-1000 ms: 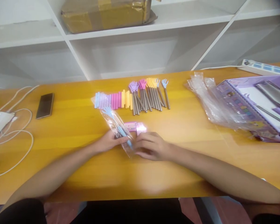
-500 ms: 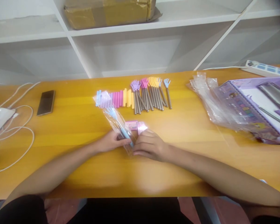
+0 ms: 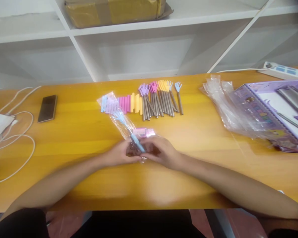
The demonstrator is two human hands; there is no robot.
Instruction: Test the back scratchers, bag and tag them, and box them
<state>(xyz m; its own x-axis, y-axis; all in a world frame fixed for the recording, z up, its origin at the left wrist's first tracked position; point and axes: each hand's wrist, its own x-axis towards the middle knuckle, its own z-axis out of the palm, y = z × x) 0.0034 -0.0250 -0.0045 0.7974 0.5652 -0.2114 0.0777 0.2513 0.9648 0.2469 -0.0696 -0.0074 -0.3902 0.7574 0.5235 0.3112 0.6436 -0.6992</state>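
A: What do we find, starting from the left?

B: A dark phone at middle left, then a row of coloured tubes left of centre. Below them, our left hand grips the lower part of a clear sleeve.

A: And inside it?

B: A pale blue hand-shaped scratcher, slanting across the centre of the frame, claw at upper left, with a pale blue tube along its handle. Our right hand curls against the lower end; blur means we cannot tell whether it pinches.

A: Further right?

B: Bare scratchers at upper centre, then loose plastic sleeves and a purple box.

A: What could go wrong?

B: We judge the thin film could tear if our hands pulled apart, or the tube could slip out if the lower end is open and tips down.
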